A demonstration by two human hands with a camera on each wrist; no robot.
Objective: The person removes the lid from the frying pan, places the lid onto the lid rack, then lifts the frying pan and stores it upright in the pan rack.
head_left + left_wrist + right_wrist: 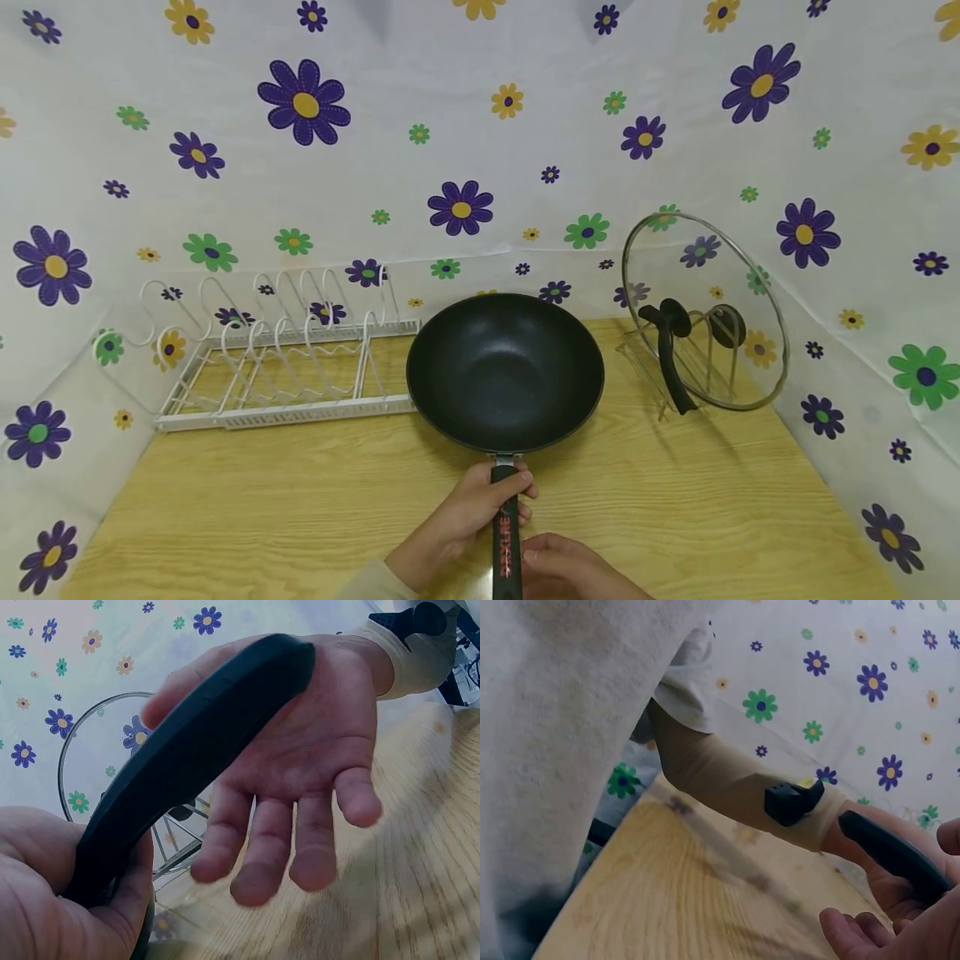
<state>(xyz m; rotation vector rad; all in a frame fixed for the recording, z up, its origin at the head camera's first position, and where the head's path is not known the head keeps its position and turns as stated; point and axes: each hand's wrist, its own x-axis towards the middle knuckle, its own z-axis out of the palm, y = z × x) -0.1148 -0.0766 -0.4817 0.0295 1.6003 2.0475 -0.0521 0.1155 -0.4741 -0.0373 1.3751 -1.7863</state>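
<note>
Black nonstick wok [505,371], empty, upright on the wooden tabletop [300,500] between the wire rack and lid stand. Its black handle [507,533] with red lettering points toward the person, near the front edge.

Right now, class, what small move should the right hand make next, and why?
Probably curl the right hand round the wok handle: its fingers lie open beside the grip, while only the left hand grips it near the wok.
</note>
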